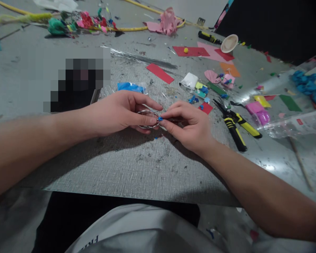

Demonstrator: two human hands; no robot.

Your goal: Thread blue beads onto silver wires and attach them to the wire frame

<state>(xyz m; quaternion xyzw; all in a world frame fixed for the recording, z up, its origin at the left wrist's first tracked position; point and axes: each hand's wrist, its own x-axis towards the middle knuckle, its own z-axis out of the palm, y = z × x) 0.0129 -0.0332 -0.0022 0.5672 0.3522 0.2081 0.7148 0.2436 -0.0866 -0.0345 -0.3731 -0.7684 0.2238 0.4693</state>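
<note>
A white garment (137,228) with dark lettering fills the bottom edge, soft and creased, over a dark lap. Above it lies a grey mat (121,168) with a fine woven texture, scuffed with black smudges.

Both bare forearms reach in from the lower corners and meet at the mat's middle. The left hand (121,112) lies palm inward with its fingers curled, the thumb above and the fingertips below, pinching a wire ring (147,123). This is a thin, silvery, roughly oval loop held just over the mat. The right hand (189,124) comes in knuckles up, with its thumb and forefinger closed on a small blue bit (160,119) that sits against the ring's right rim. Its other fingers are folded loosely beneath.

Just right of that hand lie pliers (237,126) with yellow and black handles and their jaws apart. Beyond the hands are a flat red paper strip (160,73), a fan of straight silver wires (144,59) and a crinkled blue plastic bag (130,86). What the bag holds cannot be told.

Farther off, a white paper cup (229,43) lies tipped on its side, mouth toward the camera, showing a pale inside. A clear plastic bag (297,124) lies at the right edge, and its contents are unclear. A ruffled pink paper flower (168,21) rests at the far side.
</note>
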